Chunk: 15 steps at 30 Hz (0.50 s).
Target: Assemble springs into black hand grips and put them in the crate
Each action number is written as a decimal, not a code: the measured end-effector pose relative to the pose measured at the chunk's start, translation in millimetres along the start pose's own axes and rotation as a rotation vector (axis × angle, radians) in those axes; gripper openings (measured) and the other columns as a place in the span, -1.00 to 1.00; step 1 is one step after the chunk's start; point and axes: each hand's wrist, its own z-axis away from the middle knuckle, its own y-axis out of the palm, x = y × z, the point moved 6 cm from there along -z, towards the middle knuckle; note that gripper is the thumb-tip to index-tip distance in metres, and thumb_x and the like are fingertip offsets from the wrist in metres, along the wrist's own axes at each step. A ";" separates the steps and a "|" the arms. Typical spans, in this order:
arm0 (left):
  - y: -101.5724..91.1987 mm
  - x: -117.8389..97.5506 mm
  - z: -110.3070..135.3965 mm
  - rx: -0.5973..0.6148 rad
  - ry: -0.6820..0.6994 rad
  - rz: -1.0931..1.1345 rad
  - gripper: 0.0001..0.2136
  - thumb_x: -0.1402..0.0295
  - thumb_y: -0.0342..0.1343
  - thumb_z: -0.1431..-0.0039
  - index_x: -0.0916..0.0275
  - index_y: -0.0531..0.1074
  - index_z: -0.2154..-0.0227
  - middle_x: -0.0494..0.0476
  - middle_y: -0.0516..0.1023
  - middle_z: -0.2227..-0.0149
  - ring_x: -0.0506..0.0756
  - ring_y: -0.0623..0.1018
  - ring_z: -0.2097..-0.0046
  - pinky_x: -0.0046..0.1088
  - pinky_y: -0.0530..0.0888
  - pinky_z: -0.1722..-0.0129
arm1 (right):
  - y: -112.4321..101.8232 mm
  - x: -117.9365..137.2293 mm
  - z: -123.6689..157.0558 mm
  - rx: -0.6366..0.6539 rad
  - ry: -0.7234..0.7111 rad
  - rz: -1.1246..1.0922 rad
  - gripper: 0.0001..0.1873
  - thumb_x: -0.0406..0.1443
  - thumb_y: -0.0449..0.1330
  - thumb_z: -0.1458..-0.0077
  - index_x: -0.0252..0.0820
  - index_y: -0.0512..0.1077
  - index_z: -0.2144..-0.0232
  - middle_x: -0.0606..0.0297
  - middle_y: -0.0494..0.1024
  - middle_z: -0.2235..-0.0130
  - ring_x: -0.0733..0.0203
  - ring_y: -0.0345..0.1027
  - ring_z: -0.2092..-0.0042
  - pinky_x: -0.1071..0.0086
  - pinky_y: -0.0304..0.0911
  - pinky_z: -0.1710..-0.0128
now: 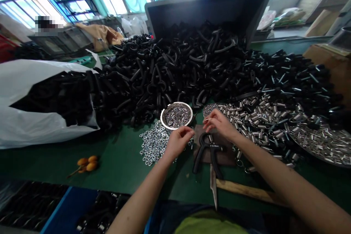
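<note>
My left hand point(179, 140) is closed, thumb and fingertips pinched together, just in front of a white bowl of small metal pins point(178, 116). Whatever it holds is too small to make out. Above a dark flat plate point(229, 157) hovers my right hand point(219, 123), its fingers also pinched; a tiny shiny piece shows at the tips, but its kind is unclear. Below both hands, a black hand grip exerciser point(204, 148) with a metal spring lies on the plate, its two handles pointing toward me. Neither hand touches it.
Loose nuts point(153, 144) spread left of the plate, and springs point(255, 117) lie to the right. A hammer with a wooden handle point(246, 189) lies in front. Black handles point(170, 69) pile up behind, spilling from a large bin point(208, 7). Orange fruit point(91, 164) sits at left.
</note>
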 end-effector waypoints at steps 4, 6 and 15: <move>34.2 -5.0 18.9 0.044 0.122 -0.171 -0.84 0.27 0.12 -0.08 0.25 0.52 0.42 0.07 0.46 0.39 0.04 0.44 0.29 -0.46 0.33 0.27 | -15.3 -16.5 24.0 -0.025 0.042 -0.086 -0.90 -0.27 0.00 -0.07 -0.11 0.09 0.40 0.43 0.39 0.46 0.30 0.39 0.47 0.39 0.33 0.53; 43.6 -5.1 19.9 0.027 0.147 -0.235 -0.86 0.30 0.13 -0.08 0.24 0.52 0.43 0.06 0.44 0.40 0.05 0.42 0.27 -0.45 0.31 0.25 | -17.7 -23.6 28.6 -0.021 0.065 -0.103 -0.88 -0.27 0.02 -0.05 -0.11 0.09 0.40 0.45 0.38 0.49 0.30 0.38 0.50 0.40 0.31 0.56; 54.4 -2.3 18.9 -0.011 0.168 -0.265 -0.87 0.34 0.08 -0.15 0.23 0.49 0.41 0.03 0.41 0.40 0.01 0.40 0.30 -0.48 0.30 0.29 | -13.3 -29.6 34.0 0.005 0.095 -0.038 -0.90 -0.24 -0.05 -0.10 -0.10 0.06 0.38 0.41 0.41 0.43 0.29 0.41 0.45 0.33 0.35 0.47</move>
